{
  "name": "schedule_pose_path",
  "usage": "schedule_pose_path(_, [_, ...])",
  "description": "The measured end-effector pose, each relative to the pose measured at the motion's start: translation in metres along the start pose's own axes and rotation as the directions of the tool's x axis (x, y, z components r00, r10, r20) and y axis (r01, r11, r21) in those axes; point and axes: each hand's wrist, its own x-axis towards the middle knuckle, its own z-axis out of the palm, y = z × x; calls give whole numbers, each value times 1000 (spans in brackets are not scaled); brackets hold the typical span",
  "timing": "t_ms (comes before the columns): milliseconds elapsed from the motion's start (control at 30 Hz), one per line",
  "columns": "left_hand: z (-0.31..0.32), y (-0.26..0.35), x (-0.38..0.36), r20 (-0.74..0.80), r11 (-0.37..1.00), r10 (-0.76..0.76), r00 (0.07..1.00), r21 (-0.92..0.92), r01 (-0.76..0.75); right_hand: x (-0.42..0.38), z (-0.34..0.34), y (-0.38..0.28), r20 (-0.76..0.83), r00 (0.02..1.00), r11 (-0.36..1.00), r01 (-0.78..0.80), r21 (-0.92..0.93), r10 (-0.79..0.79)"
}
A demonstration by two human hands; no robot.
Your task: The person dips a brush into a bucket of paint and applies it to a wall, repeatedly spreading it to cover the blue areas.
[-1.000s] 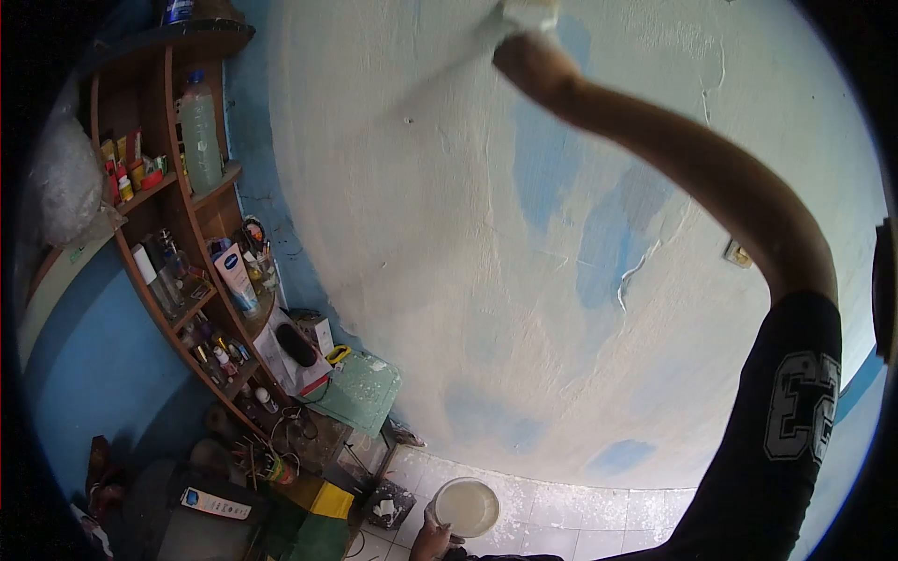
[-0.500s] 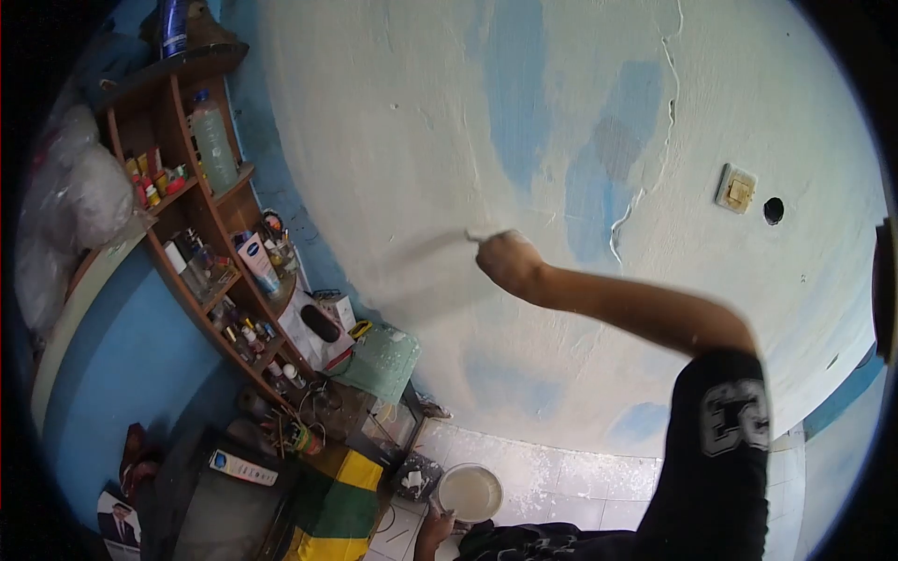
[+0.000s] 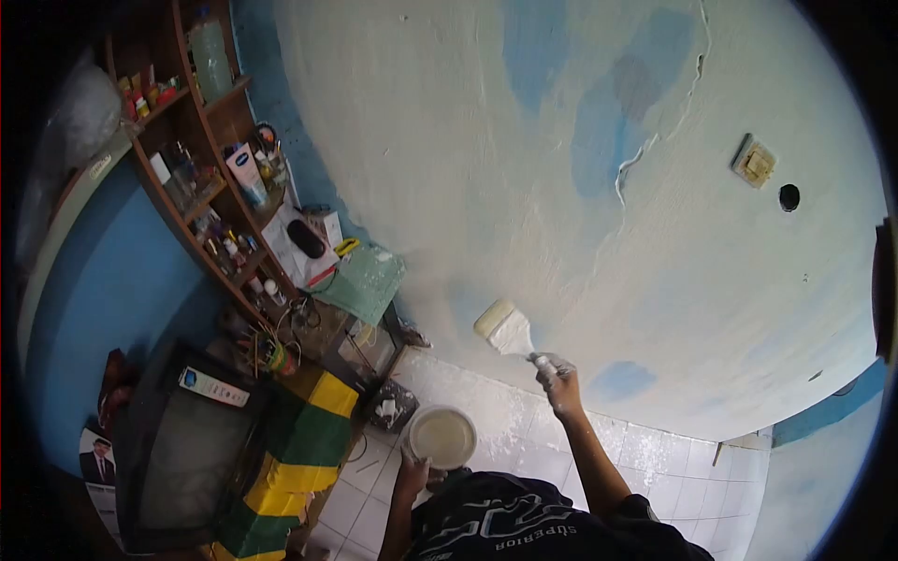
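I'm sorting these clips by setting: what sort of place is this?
Most likely a lived-in room of a home under repainting. A wooden corner shelf crowded with bottles, an old television, and a patchy blue-and-white wall that the right hand works with a paintbrush.

- The word "SUPERIOR" is showing in pale letters on the person's black shirt point(image 3: 524, 533), at the bottom edge of the view, and it is reading upside down.
- A label on the television point(image 3: 213, 386) and the tube point(image 3: 245, 168) on the shelf are carrying print too small to read.
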Motion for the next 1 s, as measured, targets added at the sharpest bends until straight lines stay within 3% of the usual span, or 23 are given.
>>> schedule_pose_path(33, [3,2,-1,-21,1000,11,1000,1,-11,-3,-2,-4,-21,999,999,45,-17,-45])
schedule_pose_path(200, [23,25,-9,-63,999,36,997,10,-36,-4,-13,-10,-180,983,976,10,218,30])
schedule_pose_path(300, [17,20,-6,2,998,56,998,3,-56,4,-19,-16,-265,964,968,58,243,9])
schedule_pose_path(433, [22,24,-16,-84,1000,-5,996,-6,4,17,-33,-16,-336,942,964,84,253,6])
schedule_pose_path(567, [23,19,-18,-117,996,30,993,85,-20,31,-48,-31,-320,940,953,197,228,-118])
schedule_pose_path(633, [20,13,-16,-122,997,5,993,73,4,41,-60,-48,-327,938,973,170,154,-112])
schedule_pose_path(700, [15,6,-13,-99,997,-72,992,-30,70,60,-82,-62,-317,893,946,283,-157,-319])
schedule_pose_path(767, [12,-1,-11,-106,996,-88,991,-40,84,78,-95,-90,-298,772,788,388,-478,-561])
schedule_pose_path(900, [19,9,-14,-106,998,-34,994,44,39,104,-96,-162,-304,698,701,390,-598,-648])
schedule_pose_path(1000, [20,10,-13,-94,996,-84,992,7,85,144,-94,-178,-340,586,586,299,-754,-736])
